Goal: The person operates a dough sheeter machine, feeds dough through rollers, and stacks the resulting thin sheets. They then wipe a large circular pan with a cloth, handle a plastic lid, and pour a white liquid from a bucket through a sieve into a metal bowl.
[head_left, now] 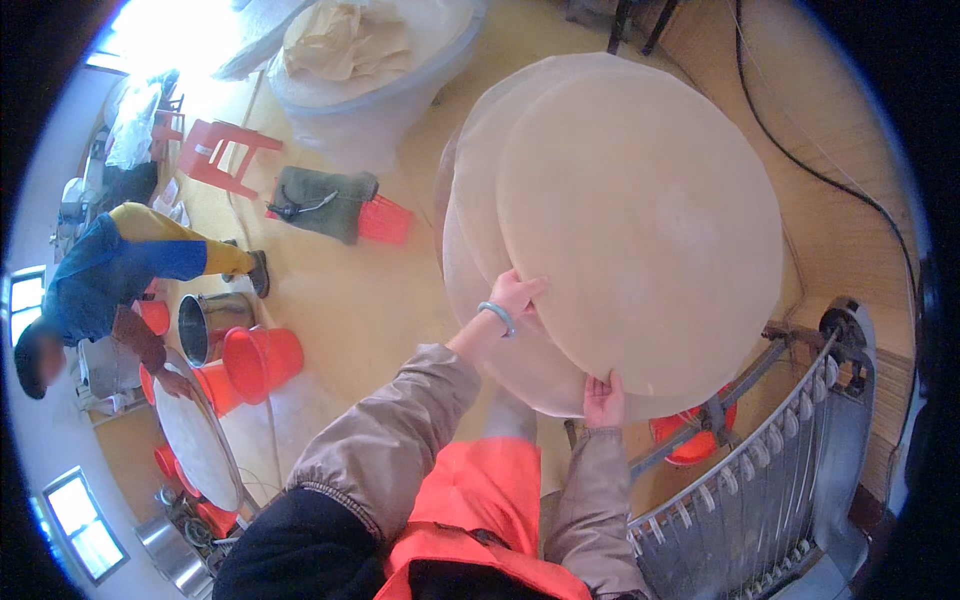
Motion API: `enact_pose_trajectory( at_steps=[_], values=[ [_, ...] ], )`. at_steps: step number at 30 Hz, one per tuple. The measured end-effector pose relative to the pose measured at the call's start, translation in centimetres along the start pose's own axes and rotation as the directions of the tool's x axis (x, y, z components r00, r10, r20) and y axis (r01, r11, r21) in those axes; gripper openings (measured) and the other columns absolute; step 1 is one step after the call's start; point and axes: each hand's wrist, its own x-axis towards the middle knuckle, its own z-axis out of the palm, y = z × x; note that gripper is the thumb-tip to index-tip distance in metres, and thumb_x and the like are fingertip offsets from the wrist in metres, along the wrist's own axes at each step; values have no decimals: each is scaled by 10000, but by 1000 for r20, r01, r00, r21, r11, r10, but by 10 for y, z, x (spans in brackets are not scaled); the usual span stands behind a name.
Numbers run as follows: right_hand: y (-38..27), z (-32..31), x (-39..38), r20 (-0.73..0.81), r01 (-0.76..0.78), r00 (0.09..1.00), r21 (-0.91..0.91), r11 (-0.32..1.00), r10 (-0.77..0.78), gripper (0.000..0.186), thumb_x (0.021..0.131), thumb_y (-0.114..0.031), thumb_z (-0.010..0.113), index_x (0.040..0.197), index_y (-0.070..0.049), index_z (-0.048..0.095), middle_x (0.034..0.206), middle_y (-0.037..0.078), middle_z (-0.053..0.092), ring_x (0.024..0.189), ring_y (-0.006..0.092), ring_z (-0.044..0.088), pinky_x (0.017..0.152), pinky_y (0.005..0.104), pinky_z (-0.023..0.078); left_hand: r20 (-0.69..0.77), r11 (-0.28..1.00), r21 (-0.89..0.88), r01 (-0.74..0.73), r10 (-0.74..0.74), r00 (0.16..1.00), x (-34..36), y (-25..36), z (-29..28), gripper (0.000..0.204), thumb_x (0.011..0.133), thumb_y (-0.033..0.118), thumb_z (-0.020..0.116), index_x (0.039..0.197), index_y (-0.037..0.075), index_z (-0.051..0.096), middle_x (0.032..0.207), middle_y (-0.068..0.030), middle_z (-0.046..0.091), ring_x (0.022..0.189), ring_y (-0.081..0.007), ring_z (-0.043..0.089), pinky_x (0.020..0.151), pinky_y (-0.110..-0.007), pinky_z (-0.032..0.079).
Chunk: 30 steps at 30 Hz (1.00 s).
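A large, thin, round pale sheet (640, 220) lies on top of other round sheets (475, 215), shifted to the right so that their left edges show. Whatever bears the stack is mostly hidden. My left hand (516, 295), with a bluish bangle at the wrist, pinches the top sheet's lower-left edge. Farther along that rim, at its near side, my right hand (603, 400) has thumb and fingers closed on the same sheet. Both my forearms are in loose greyish-brown sleeves.
A metal machine (745, 470) with a row of bars stands at right, beside an orange bucket (693, 435). At left, another person (100, 260) holds a round white disc (197, 435) near red buckets (260, 360). A red stool (225, 155) and plastic-draped tub (375, 90) stand farther off.
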Motion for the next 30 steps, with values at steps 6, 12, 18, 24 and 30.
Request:
enact_pose_trajectory(
  at_steps=[6, 12, 18, 24, 30],
  values=[
    [-15, -6, -26, -241, -119, 963, 21, 993, 120, 236, 858, -299, 611, 870, -72, 545, 851, 72, 578, 818, 217, 569, 792, 425, 499, -113, 867, 448, -218, 297, 948, -29, 29, 42, 225, 699, 115, 651, 861, -32, 598, 717, -74, 627, 601, -167, 613, 479, -298, 495],
    [-71, 9, -25, 54, 55, 996, 308, 950, -75, 362, 809, -290, 655, 1009, -14, 533, 1007, 125, 576, 916, 276, 565, 823, 454, 480, -45, 914, 190, -359, 374, 926, -45, 53, 73, 358, 705, 85, 654, 1022, -32, 537, 826, -89, 638, 674, -156, 627, 520, -288, 523],
    [-103, 17, -12, -38, 99, 995, 240, 966, -92, 349, 854, -221, 549, 1144, -29, 521, 1169, 123, 561, 1071, 289, 537, 862, 458, 464, -119, 901, 318, -294, 346, 931, -39, 60, 74, 394, 718, 76, 648, 1082, 7, 514, 875, -81, 639, 746, -163, 640, 534, -280, 534],
    [-127, -15, 13, 111, 139, 980, 215, 967, -165, 387, 833, -183, 557, 1173, -10, 490, 1153, 105, 570, 1046, 265, 550, 873, 385, 471, 2, 791, 472, -390, 441, 898, -30, 61, 74, 318, 708, 68, 650, 1003, -5, 556, 796, -66, 622, 652, -152, 610, 489, -276, 509],
    [-179, -30, 37, 41, 190, 981, -44, 981, -188, 310, 866, -121, 519, 1142, 19, 510, 1107, 112, 585, 969, 190, 588, 782, 278, 517, -100, 898, 263, -353, 389, 916, -37, 76, 88, 349, 683, 43, 626, 1019, -16, 548, 811, -94, 627, 635, -167, 606, 477, -310, 484]
  ],
)
